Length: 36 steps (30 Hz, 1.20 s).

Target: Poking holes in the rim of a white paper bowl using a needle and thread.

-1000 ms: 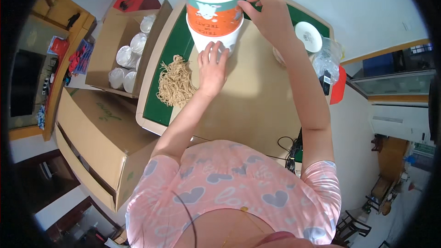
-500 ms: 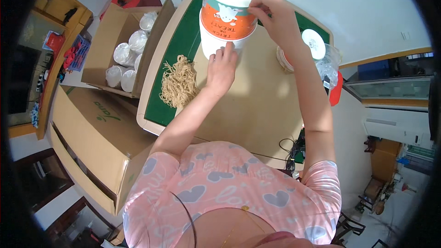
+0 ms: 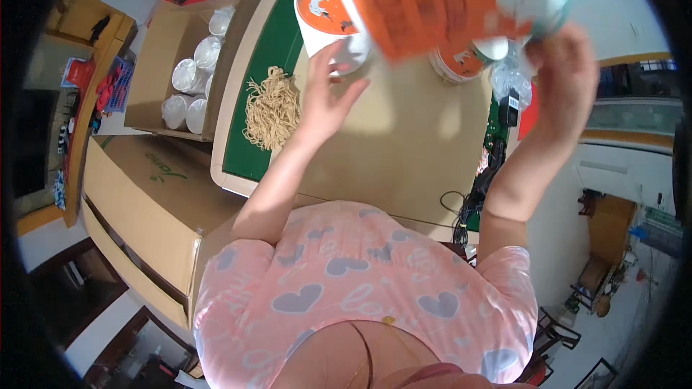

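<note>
At far end of table [image 3: 404, 144], head view: orange bucket [image 3: 432, 0] up off the tabletop, tipped over sideways, smeared by motion blur, upper edge partly cut by the frame. Green band toward its right end.

Right hand [image 3: 566, 72]: curled at the green end of orange bucket, thumb toward the near side. Grip mostly closed, with bucket in it — exact finger contact lost in blur, cannot tell.

Left hand [image 3: 328, 97]: fingers raised at the lower white part of bucket stack [image 3: 321, 11], thumb spread well away toward the right. Grip wide, nothing enclosed; cannot tell whether fingertips touching. In the stack, orange print above, white below, top out of frame.

Farther right on the table: second bucket [image 3: 461, 61], orange and white, just beside clear plastic bag [image 3: 508, 81]. Near left edge: loose heap of tan twine [image 3: 272, 109], partly over green border [image 3: 241, 151]. Near right corner: black cable [image 3: 459, 220], bundled.

Left of table: open box [image 3: 155, 65] with wrapped white cups [image 3: 189, 75] inside — large carton [image 3: 155, 173] just below in view.
</note>
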{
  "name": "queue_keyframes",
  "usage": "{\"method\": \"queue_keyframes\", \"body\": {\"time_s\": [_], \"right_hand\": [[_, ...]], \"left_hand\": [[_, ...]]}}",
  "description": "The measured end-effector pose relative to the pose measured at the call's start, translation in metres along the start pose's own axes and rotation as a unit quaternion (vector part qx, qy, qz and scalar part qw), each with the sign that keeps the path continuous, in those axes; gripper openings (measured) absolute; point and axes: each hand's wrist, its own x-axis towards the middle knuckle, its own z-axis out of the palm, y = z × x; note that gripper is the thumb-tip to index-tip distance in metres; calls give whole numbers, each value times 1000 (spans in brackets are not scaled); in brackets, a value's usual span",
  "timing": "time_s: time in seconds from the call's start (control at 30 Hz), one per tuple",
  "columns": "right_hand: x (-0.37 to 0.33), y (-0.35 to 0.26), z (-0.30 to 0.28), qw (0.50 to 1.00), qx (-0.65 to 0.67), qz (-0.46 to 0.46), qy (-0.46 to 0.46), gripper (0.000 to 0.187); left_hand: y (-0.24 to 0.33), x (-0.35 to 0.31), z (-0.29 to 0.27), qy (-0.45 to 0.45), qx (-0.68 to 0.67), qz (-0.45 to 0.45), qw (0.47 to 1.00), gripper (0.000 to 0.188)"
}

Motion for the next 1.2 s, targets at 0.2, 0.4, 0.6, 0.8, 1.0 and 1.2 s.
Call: {"method": "queue_keyframes", "body": {"time_s": [0.2, 0.4, 0.6, 0.8, 1.0, 1.2], "right_hand": [[-193, 169, -51, 859, 225, 459, 18, 25], [-264, 183, -22, 848, 67, 510, 129, 37], [-278, 223, -41, 907, -211, 358, 65, 41], [-245, 173, -34, 906, -209, 361, 70, 42], [-249, 161, -67, 924, -243, 273, 109, 40], [-250, 145, -79, 919, -243, 290, 107, 38]], "left_hand": [[9, -55, 5, -100, -106, -152, 978, 50], [-87, -106, 55, -117, 119, -262, 951, 34], [-63, -98, 70, -99, -101, -373, 917, 44], [-176, -133, 3, 92, 159, -249, 951, 21], [-177, -109, -26, 117, 290, -207, 927, 13], [-177, -72, -15, 113, 433, -257, 856, 20]]}}
